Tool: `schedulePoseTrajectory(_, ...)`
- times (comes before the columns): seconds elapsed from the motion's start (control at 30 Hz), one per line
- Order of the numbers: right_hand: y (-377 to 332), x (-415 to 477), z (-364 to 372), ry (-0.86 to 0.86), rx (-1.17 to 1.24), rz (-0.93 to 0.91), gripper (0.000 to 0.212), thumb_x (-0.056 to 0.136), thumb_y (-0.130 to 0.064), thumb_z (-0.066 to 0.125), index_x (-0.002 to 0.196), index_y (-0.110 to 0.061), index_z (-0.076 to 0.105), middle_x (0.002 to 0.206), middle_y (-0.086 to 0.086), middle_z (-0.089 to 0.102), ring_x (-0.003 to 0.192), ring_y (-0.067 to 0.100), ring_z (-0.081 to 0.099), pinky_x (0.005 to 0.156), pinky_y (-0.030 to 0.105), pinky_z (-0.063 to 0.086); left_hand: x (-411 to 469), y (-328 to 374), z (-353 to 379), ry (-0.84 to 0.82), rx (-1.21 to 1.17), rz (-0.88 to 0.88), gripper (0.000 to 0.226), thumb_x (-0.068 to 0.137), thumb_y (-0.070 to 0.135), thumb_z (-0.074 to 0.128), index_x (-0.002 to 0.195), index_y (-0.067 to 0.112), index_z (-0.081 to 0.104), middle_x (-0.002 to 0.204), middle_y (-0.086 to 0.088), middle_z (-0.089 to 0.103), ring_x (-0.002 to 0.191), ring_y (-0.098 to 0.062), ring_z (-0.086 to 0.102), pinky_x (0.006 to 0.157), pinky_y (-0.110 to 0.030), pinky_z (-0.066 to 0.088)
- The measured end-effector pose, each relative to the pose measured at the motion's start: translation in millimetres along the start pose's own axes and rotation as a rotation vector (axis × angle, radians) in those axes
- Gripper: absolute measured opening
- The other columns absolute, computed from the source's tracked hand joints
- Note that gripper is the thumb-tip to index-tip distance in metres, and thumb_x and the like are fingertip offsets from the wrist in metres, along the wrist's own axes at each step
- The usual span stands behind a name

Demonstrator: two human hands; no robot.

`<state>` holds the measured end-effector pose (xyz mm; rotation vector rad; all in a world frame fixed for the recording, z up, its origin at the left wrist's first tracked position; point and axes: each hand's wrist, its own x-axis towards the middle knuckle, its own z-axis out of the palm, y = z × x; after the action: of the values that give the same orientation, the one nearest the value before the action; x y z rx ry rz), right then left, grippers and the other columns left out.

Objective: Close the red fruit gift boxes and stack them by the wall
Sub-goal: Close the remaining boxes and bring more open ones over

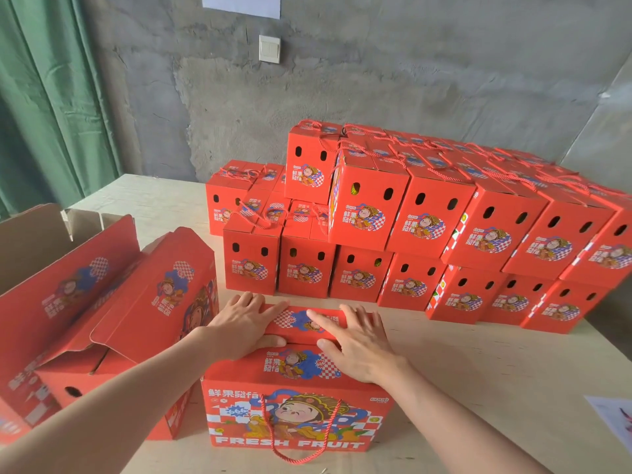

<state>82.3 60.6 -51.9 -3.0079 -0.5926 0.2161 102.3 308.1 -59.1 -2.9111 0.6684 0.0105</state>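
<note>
Red gift box [294, 415] sits closest, at near edge of table [478, 371], printed front facing the person, rope handle [270, 434] hanging loose down the front. Both hands lie flat on its top flaps [301, 321]: left hand [246, 323] w/ fingers straight & close together, right hand [355, 340] w/ fingers spread wide; neither grips anything. Prob. pressing flaps down so they meet & lock shut. Flat palms spread the push w/o creasing the card. Just left, open boxes [154, 302] stand w/ lids up, not yet closed. Behind, closed boxes [427, 234] sit mostly two tiers high along the grey wall [376, 80], ends outward, so this one likely joins the lower left side.
</note>
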Motion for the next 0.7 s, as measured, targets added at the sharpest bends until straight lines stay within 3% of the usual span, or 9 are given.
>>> schedulePoseTrajectory(0.3,5.1,5.9,2.2,-0.096,0.019,-0.014,0.044,0.097,-0.058,0.011,0.134,-0.068,-0.012,0.159,0.005,-0.02,0.145,0.03,-0.02,0.109,0.053,-0.02,-3.3,6.3,-7.8,-0.083,-0.108,-0.053,0.113,0.05,0.081,-0.036,0.15,0.036,-0.006,0.143,-0.01,0.031,0.133,-0.03,0.027,0.11,-0.045,0.021)
schedulePoseTrajectory(0.37,5.7,6.2,3.6,-0.116,0.031,-0.01,0.044,0.098,-0.058,0.012,0.133,-0.068,-0.012,0.156,0.001,-0.028,0.142,0.029,-0.027,0.109,0.053,-0.022,-0.6,16.3,-8.0,-0.116,-0.13,-0.12,0.093,0.068,0.076,-0.026,0.15,0.034,-0.011,0.151,-0.01,0.021,0.14,-0.033,0.017,0.115,-0.05,0.011)
schedulePoseTrajectory(0.47,4.4,8.3,5.9,-0.124,0.048,-0.01,0.044,0.098,-0.059,0.013,0.133,-0.069,-0.012,0.15,-0.005,-0.036,0.137,0.024,-0.036,0.108,0.053,-0.024,4.5,41.7,-1.7,-0.142,-0.19,-0.26,0.065,0.094,0.06,0.003,0.148,0.03,-0.019,0.159,-0.005,-0.015,0.144,-0.036,-0.015,0.113,-0.058,-0.01)
schedulePoseTrajectory(0.53,6.4,7.7,2.9,-0.13,0.087,-0.043,0.044,0.098,-0.058,0.015,0.134,-0.069,-0.008,0.149,-0.009,-0.036,0.136,0.02,-0.037,0.108,0.05,-0.025,3.8,49.1,2.4,-0.144,-0.227,-0.282,0.063,0.096,0.057,0.006,0.147,0.032,-0.022,0.156,-0.001,-0.027,0.141,-0.034,-0.026,0.11,-0.06,-0.014)
schedulePoseTrajectory(0.7,44.8,-10.0,-1.9,-0.069,0.085,-0.166,0.042,0.1,-0.054,0.021,0.136,-0.064,0.0,0.154,-0.019,-0.022,0.142,0.009,-0.027,0.113,0.036,-0.018,1.8,41.8,6.9,-0.105,-0.255,-0.216,0.064,0.095,0.061,0.008,0.147,0.037,-0.018,0.155,0.001,-0.028,0.141,-0.028,-0.029,0.108,-0.061,-0.016)
